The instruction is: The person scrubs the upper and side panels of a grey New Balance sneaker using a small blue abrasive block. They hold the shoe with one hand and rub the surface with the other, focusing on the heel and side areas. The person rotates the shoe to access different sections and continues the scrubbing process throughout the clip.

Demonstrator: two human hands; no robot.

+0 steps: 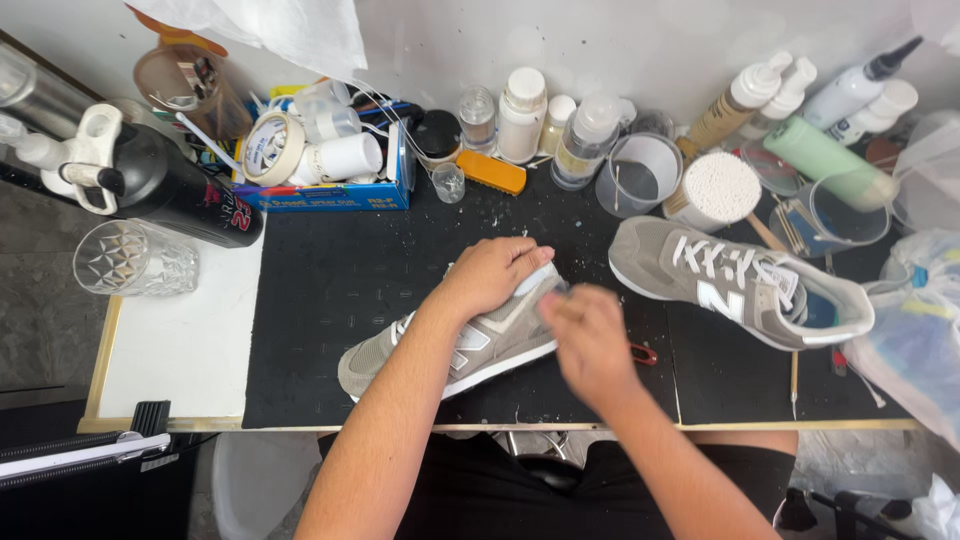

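Left of both hands stand a glass [135, 258] and black bottle [170, 185]. The left hand [490, 275] grips a grey sneaker [445, 350] by its heel on the mat [330, 290]. The blurred right hand [590, 340], loosely curled, touches that heel. Right of it lies a second sneaker [735, 280].

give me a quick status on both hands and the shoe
Left hand clamped over heel of grey sneaker on black mat. Right hand blurred at the heel, grip unclear. Second sneaker lies apart to the right, nothing blocking.
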